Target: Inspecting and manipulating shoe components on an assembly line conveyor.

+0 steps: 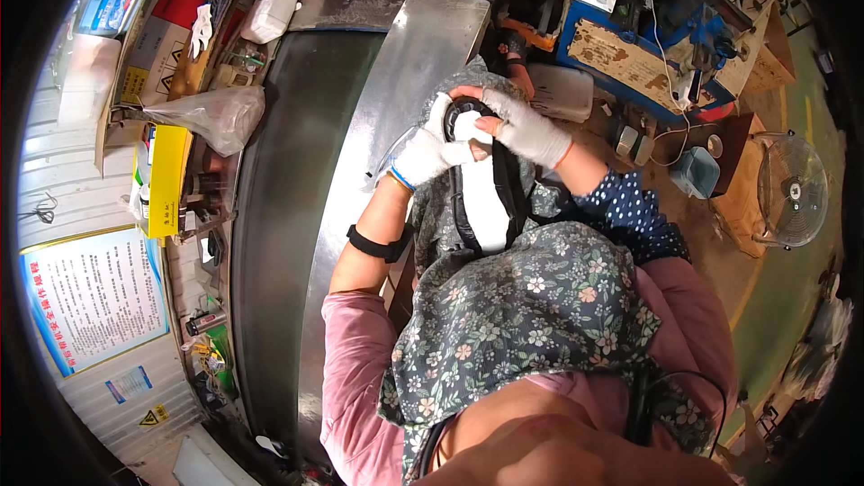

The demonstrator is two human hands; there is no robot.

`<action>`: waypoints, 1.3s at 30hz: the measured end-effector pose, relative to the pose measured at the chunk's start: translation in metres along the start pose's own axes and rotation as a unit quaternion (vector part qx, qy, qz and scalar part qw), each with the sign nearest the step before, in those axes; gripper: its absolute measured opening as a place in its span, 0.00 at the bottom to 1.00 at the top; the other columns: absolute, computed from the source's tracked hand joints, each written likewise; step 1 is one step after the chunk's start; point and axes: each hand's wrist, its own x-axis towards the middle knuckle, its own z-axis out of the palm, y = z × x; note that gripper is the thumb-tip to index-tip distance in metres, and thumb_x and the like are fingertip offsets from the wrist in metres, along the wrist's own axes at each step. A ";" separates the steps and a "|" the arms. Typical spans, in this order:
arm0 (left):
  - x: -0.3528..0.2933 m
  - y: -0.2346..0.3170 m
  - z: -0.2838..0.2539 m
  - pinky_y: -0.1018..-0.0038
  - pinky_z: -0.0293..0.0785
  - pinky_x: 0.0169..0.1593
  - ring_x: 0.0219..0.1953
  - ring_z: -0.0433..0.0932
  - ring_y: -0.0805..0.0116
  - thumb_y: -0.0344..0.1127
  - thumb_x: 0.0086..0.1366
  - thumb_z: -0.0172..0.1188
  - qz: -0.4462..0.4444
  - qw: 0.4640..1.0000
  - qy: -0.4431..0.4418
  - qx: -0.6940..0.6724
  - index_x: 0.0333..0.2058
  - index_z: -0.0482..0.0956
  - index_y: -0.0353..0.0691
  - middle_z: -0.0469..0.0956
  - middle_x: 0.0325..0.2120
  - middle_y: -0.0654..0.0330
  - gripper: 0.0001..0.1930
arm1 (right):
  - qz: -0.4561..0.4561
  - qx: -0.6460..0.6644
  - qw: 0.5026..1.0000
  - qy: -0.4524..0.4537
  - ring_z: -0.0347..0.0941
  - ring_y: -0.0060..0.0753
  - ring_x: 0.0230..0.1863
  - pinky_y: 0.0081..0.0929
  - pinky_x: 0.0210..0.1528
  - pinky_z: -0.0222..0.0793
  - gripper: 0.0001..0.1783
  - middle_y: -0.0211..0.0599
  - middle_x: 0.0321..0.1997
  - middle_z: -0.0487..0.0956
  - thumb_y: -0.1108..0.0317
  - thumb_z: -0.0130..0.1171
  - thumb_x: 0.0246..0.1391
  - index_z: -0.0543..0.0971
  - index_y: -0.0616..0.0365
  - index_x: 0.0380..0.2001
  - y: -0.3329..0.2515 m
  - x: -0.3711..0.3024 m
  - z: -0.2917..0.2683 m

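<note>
A black shoe upper lies lengthwise on my apron-covered lap, its white sole-shaped underside facing up. My left hand, in a white glove with bare fingertips, grips the left side near the rounded far end. From the right, my gloved right hand closes over that same end, thumb pressed against a white patch inside the black rim. Parts of the upper are hidden beneath both hands.
To the left runs a dark conveyor belt with a metal side plate. A clear plastic bag hangs over the shelf beyond it. At right stand a blue machine frame, a grey-blue bucket and a fan.
</note>
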 end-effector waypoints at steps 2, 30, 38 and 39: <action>-0.006 0.012 0.015 0.71 0.73 0.53 0.48 0.75 0.67 0.42 0.48 0.76 0.033 0.999 0.025 0.032 0.64 0.53 0.32 0.74 0.47 0.56 0.52 | 0.001 -0.016 1.000 0.004 0.71 0.32 0.57 0.32 0.63 0.63 0.22 0.38 0.55 0.77 0.75 0.55 0.56 0.75 0.58 0.56 -0.002 -0.005 -0.005; 0.024 -0.215 -0.029 0.49 0.61 0.63 0.60 0.65 0.39 0.41 0.59 0.61 0.047 0.799 0.251 0.545 0.53 0.75 0.46 0.69 0.57 0.45 0.23 | 0.119 0.119 0.914 0.370 0.77 0.44 0.47 0.42 0.47 0.75 0.28 0.43 0.52 0.73 0.63 0.60 0.55 0.65 0.60 0.56 0.083 0.105 -0.128; 0.027 -0.212 -0.029 0.55 0.55 0.69 0.68 0.57 0.45 0.32 0.65 0.48 0.046 0.822 0.239 0.515 0.63 0.67 0.48 0.59 0.66 0.48 0.26 | 0.369 -0.284 0.877 0.117 0.62 0.55 0.67 0.43 0.65 0.62 0.55 0.55 0.70 0.60 0.40 0.64 0.49 0.52 0.62 0.69 0.235 0.317 -0.088; 0.027 -0.211 -0.029 0.55 0.55 0.69 0.68 0.57 0.45 0.32 0.65 0.48 0.008 0.829 0.218 0.515 0.63 0.67 0.48 0.59 0.66 0.48 0.26 | 0.374 -0.280 0.877 0.114 0.62 0.55 0.67 0.43 0.65 0.62 0.55 0.55 0.70 0.60 0.40 0.64 0.49 0.52 0.62 0.69 0.246 0.326 -0.090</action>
